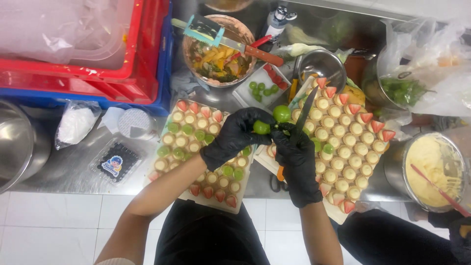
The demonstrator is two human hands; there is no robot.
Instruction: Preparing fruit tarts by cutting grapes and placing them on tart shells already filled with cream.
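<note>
Both hands wear black gloves, so bare skin does not touch the food. The left hand (234, 137) pinches a small green grape (261, 127) in its fingertips and holds it up over the gap between two boards, right in front of the body where it is easy to see. The right hand (297, 159) is closed tight on a knife (305, 110); the orange handle pokes out under the fist and the dark blade points up and away, close beside the grape, not toward the body. A bigger green fruit (282, 113) sits just behind the grape, touching the gloves. Under the left hand lies a board of small tarts (196, 147) set in rows, some topped with green halves and the ones along the edges with strawberry bits, so each one is easy to reach. Under the right hand lies a second board (346, 147) with more cream tarts, and strawberry along its edges too. On the steel bench (73, 167) to the left sit a berry box (117, 162) and a bag of white powder (76, 125). At the right a pot of yellow cream (431, 169) stands near with a red stick in it. Farther off, a white tray (262, 86) holds more grapes and red slices, close enough to grab. Behind it a bowl of scraps (220, 51) has another knife lying across its top, and red and blue crates (98, 54) sit at the far left.
</note>
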